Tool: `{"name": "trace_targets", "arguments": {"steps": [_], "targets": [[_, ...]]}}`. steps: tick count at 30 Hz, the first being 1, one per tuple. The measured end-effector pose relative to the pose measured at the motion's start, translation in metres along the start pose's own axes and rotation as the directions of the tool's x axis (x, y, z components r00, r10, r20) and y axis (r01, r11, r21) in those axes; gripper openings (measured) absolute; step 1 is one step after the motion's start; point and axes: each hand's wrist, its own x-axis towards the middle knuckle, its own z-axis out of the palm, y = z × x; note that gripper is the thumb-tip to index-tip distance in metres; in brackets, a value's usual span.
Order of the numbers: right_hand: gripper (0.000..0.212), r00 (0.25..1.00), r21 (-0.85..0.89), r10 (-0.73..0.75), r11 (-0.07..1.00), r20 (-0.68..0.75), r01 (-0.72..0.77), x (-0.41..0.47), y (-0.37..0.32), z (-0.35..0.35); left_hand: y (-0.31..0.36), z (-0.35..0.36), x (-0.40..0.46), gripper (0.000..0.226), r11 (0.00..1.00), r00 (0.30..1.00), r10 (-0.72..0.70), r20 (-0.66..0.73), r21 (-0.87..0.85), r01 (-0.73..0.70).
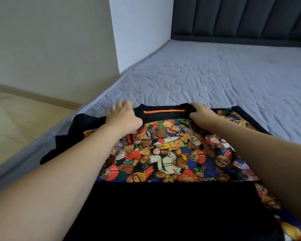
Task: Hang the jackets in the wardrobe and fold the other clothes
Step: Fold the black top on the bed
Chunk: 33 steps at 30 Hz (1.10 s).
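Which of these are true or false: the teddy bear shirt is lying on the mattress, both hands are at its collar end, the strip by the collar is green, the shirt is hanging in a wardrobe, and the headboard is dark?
1. The teddy bear print shirt lies on the mattress. True.
2. Both the left hand and the right hand are at the shirt's collar end. True.
3. The strip by the collar is green. False: it is orange.
4. The shirt hangs in a wardrobe. False: it lies spread on the mattress, and no wardrobe is in view.
5. The padded headboard is dark. True.
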Motion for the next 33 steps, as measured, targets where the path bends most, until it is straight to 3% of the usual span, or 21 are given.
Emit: {"name": "trace_targets", "arguments": {"steps": [2,4,5,7,9,10,12,13,16,18,23,28,31,33], "targets": [[0.041,0.998,-0.106,-0.017,0.994,0.057,0.023,0.001,-0.003,-0.004,0.005,-0.002,0.008,0.063,0.998,0.994,-0.047,0.101,-0.023,0.050],[0.019,0.996,-0.179,-0.048,0.982,0.072,0.060,0.001,-0.004,-0.007,0.004,-0.002,0.008,0.046,0.997,0.999,0.037,0.028,0.069,-0.039],[0.013,0.996,-0.201,-0.063,0.977,0.061,0.074,0.000,-0.003,-0.010,0.000,-0.003,0.004,0.034,0.983,0.988,0.130,-0.079,0.138,-0.118],[0.019,0.994,-0.227,-0.112,0.967,0.009,0.111,-0.006,0.000,-0.017,-0.009,0.000,-0.011,0.020,0.880,0.872,0.403,-0.279,0.378,-0.286],[0.019,0.986,-0.322,-0.167,0.932,0.022,0.165,-0.014,0.001,-0.022,-0.011,0.004,-0.027,0.025,0.745,0.772,0.587,-0.243,0.535,-0.398],[0.015,0.982,-0.396,-0.176,0.899,0.065,0.187,-0.019,0.000,-0.025,-0.011,0.005,-0.032,0.029,0.736,0.777,0.601,-0.189,0.509,-0.446],[0.003,0.973,-0.552,-0.160,0.803,0.164,0.225,-0.025,-0.007,-0.031,-0.007,0.000,-0.036,0.033,0.813,0.851,0.520,-0.079,0.351,-0.464],[0.015,0.967,-0.606,-0.158,0.756,0.200,0.249,-0.025,-0.010,-0.033,-0.005,-0.004,-0.037,0.035,0.846,0.878,0.479,-0.027,0.282,-0.453],[0.038,0.936,-0.688,-0.222,0.634,0.274,0.352,-0.027,-0.013,-0.038,0.002,-0.011,-0.048,0.036,0.809,0.836,0.549,-0.027,0.268,-0.523],[0.044,0.910,-0.718,-0.312,0.565,0.272,0.408,-0.030,-0.007,-0.036,0.008,-0.012,-0.055,0.025,0.805,0.819,0.568,-0.081,0.263,-0.532],[0.033,0.872,-0.752,-0.468,0.521,0.145,0.405,-0.037,0.000,-0.028,0.017,-0.006,-0.056,0.037,0.886,0.921,0.370,-0.125,0.345,-0.309],[0.026,0.847,-0.768,-0.532,0.541,0.004,0.343,-0.043,0.000,-0.016,0.022,0.000,-0.054,0.058,0.947,0.980,0.185,-0.069,0.278,-0.160],[0.024,0.851,-0.804,-0.525,0.516,-0.024,0.296,-0.045,-0.004,-0.013,0.019,0.000,-0.052,0.057,0.960,0.984,0.176,-0.003,0.222,-0.171],[0.025,0.840,-0.793,-0.539,0.482,0.067,0.373,-0.043,-0.006,-0.015,0.017,-0.002,-0.051,0.043,0.968,0.982,0.184,0.045,0.163,-0.189]]}}
